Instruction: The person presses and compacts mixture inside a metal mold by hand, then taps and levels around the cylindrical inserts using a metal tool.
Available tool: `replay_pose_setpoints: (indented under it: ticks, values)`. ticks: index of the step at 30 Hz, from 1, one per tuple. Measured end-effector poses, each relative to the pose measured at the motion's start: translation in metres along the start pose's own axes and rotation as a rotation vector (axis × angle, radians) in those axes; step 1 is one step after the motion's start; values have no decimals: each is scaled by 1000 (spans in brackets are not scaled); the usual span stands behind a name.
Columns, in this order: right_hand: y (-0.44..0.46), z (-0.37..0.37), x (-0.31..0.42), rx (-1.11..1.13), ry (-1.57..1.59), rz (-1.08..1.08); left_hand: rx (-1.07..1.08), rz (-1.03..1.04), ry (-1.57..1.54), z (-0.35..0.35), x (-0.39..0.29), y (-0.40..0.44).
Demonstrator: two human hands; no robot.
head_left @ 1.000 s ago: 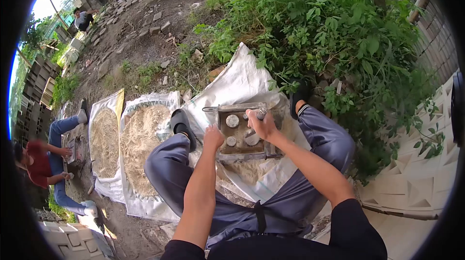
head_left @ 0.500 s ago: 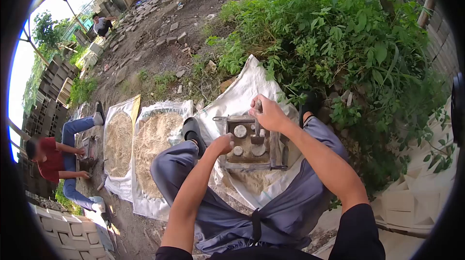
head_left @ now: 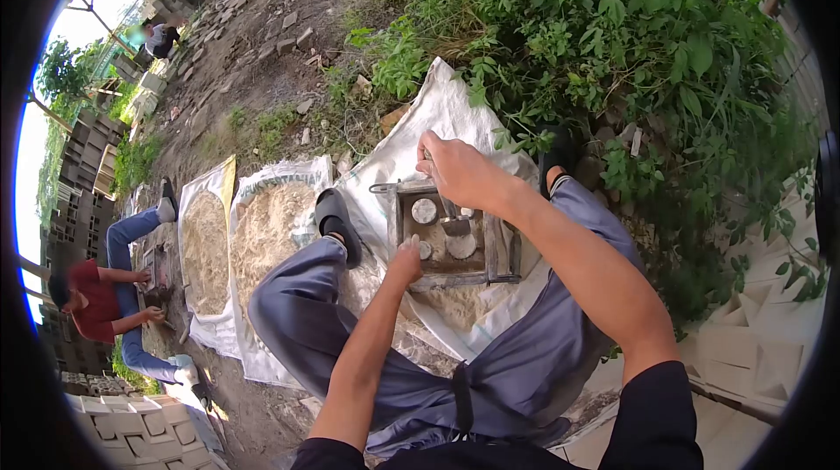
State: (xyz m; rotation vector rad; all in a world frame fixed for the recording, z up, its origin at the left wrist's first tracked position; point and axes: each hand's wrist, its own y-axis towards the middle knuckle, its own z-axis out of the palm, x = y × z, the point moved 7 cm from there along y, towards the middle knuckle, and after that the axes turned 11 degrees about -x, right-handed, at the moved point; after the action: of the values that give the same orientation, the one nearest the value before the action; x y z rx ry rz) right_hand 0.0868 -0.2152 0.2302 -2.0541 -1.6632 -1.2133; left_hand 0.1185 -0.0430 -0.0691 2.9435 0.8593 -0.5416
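Observation:
A wooden frame (head_left: pixel 404 207) lies on a white sack between my feet, with sandy material and several pale round discs inside. My right hand (head_left: pixel 455 171) is closed round the handle of a short hand tool (head_left: pixel 456 226), whose flat, blade-like end is down inside the frame. Most of the handle is hidden by the hand. A large disc (head_left: pixel 460 246) lies just below that blade, and another disc (head_left: pixel 424 211) is at the upper left. My left hand (head_left: pixel 406 261) is at the frame's left side, its bent fingers close to a small disc (head_left: pixel 425 249); what they pinch is hidden.
Two sacks of pale powder, one nearer (head_left: pixel 273 216) and one farther (head_left: pixel 206 251), lie to the left. A person in a red shirt (head_left: pixel 94 299) sits beyond them. Dense green plants (head_left: pixel 569 50) grow at upper right. Pale blocks (head_left: pixel 140 426) are stacked at lower left.
The camera view has shifted slightly. My left hand has moved right, over the frame's edge towards the small disc. My right hand and the tool have moved slightly left relative to the frame.

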Motion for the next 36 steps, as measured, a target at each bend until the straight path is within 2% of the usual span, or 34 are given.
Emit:
replay_pose_setpoints:
  ticks: [7,13,15,16,19,21,23,25,27,28,30,32,36]
  values:
    - [2,-2,0,40,-15,34,-89,-116,75,-4,-13,-6]
    - [6,-3,-3,36,-12,-13,-216,-139,-93,-3,2,-9]
    - [5,-5,-4,42,-10,4,-148,-317,-127,6,12,-15]
    - [5,-5,-4,50,-11,15,-147,-317,-126,6,15,-14]
    - [5,-6,-3,52,5,13,-108,-244,-121,-2,16,-4]
    - [3,-7,-3,55,7,8,96,-241,-82,-13,8,3]
    - [4,-9,-1,53,10,0,31,-257,-69,-46,-12,12]
    - [4,-10,-1,63,-4,11,-34,-272,-57,-52,-21,16]
    - [3,-12,-1,72,3,31,-9,31,-19,-39,-46,18]
    - [4,-13,-2,78,12,49,-7,35,-24,-30,-47,15]
    - [4,-12,-4,70,6,56,-101,242,210,-18,-65,2]
    - [4,-11,-7,61,6,63,-57,258,193,-1,-69,-6]
    - [6,-8,-4,83,-3,43,-1,153,178,1,-82,-17]
